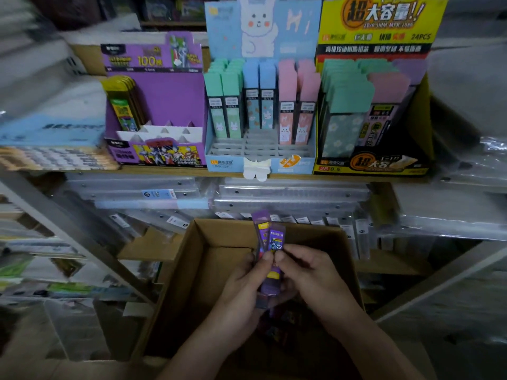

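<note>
Over an open cardboard box [192, 259], both hands hold a small bundle of purple lead-refill packs [270, 242]. My left hand [244, 286] grips the bundle from the left and below. My right hand [310, 272] pinches the front pack with thumb and fingers. More purple packs lie dim in the bottom of the box. On the shelf above stands a purple display box [156, 105]. It holds a few matching packs [123, 105] at its left, and the rest of its slots stand bare.
A blue bunny display box [260, 157] and a yellow display box [373, 165] stand to the right on the same wooden shelf. Plastic-wrapped stock fills the shelf below. A metal shelf brace slants down at the left and another at the right.
</note>
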The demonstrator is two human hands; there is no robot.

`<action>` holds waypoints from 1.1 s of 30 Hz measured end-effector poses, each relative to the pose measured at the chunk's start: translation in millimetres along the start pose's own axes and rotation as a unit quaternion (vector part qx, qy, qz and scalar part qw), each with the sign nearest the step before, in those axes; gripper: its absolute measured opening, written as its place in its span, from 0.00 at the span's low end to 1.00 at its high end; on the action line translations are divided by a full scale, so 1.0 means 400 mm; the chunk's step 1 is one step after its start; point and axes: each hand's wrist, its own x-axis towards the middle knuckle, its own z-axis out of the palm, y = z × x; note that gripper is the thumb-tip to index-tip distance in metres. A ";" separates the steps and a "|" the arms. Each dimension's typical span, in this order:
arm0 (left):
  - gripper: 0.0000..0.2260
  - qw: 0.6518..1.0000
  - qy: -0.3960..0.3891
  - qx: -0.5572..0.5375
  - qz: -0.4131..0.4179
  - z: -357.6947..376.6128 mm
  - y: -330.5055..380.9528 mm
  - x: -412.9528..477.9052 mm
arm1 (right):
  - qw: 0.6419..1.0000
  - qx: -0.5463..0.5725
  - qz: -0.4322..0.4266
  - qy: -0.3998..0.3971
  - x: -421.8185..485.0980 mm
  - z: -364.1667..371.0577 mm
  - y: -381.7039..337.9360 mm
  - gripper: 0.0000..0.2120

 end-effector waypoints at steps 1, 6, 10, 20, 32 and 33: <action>0.20 1.000 0.006 -0.003 0.006 0.004 0.015 -0.008 | 1.000 -0.002 -0.009 0.000 -0.002 0.007 -0.011 0.09; 0.20 0.998 0.036 -0.016 0.045 0.004 0.076 -0.043 | 0.997 -0.043 -0.056 -0.029 -0.009 0.043 -0.052 0.11; 0.18 0.994 0.043 -0.022 0.096 -0.006 0.119 -0.071 | 0.994 -0.032 -0.076 -0.064 -0.015 0.081 -0.087 0.14; 0.09 0.985 0.043 -0.034 0.164 -0.069 0.220 -0.117 | 0.991 -0.035 -0.088 -0.091 0.008 0.186 -0.136 0.15; 0.10 0.985 0.029 0.013 0.171 -0.198 0.352 -0.108 | 0.991 -0.081 -0.097 -0.042 0.024 0.336 -0.186 0.16; 0.10 0.983 0.033 0.015 0.180 -0.208 0.365 -0.105 | 0.991 -0.086 -0.104 -0.023 0.026 0.347 -0.192 0.15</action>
